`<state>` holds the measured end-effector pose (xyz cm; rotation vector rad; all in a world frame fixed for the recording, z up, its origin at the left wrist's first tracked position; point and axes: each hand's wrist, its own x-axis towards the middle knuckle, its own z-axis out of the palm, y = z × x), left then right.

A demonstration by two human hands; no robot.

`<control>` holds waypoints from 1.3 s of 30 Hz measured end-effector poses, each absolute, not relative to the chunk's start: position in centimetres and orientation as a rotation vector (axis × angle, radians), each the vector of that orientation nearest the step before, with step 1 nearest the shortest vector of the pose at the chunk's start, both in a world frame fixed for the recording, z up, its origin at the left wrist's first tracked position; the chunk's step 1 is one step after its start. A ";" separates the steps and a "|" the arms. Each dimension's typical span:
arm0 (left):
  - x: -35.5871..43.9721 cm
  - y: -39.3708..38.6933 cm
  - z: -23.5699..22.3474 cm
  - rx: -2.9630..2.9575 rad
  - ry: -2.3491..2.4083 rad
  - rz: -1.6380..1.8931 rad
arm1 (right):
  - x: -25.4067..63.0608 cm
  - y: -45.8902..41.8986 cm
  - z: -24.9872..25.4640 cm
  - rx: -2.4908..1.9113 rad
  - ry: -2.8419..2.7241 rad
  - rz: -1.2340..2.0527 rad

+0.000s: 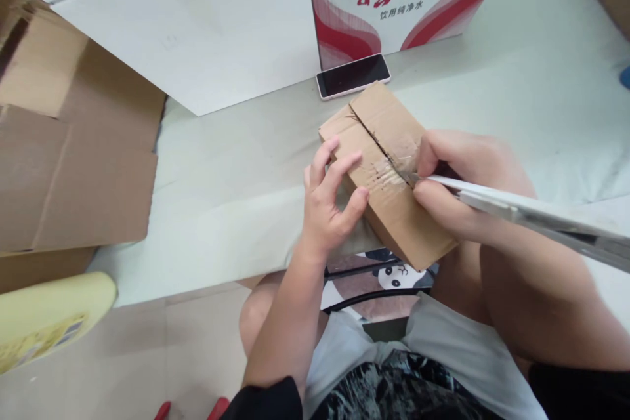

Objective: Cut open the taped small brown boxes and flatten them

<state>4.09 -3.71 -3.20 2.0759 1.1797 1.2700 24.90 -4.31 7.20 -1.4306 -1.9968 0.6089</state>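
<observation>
A small brown cardboard box [388, 203] lies tilted across the edge of the pale covered table, with a dark slit along its top and torn clear tape over the middle. My left hand [331, 200] rests on the box's left side, fingers spread and lightly bent. My right hand [467, 180] is closed around a long white and grey utility knife [512, 210]. Its metal tip meets the slit near the torn tape. The knife's rear end runs out of the right edge and is blurred.
Behind the box lies a phone [353, 77], against a white and red carton [394, 6]. A large white box [197, 33] stands at the back left. Brown cardboard [83, 164] and a yellow bottle-like object [54, 315] are at the left. A panda-printed bag [384, 289] sits below.
</observation>
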 end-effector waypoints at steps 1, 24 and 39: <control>4.1 -3.7 -3.2 2.078 1.177 1.272 | 24.9 -4.3 7.2 -1.419 -2.007 0.603; 4.1 -3.6 -3.5 2.110 1.195 1.300 | 24.7 -4.5 7.5 -1.475 -1.846 0.738; 4.2 -3.7 -3.3 2.112 1.208 1.291 | 24.9 -4.3 6.8 -1.489 -1.958 0.599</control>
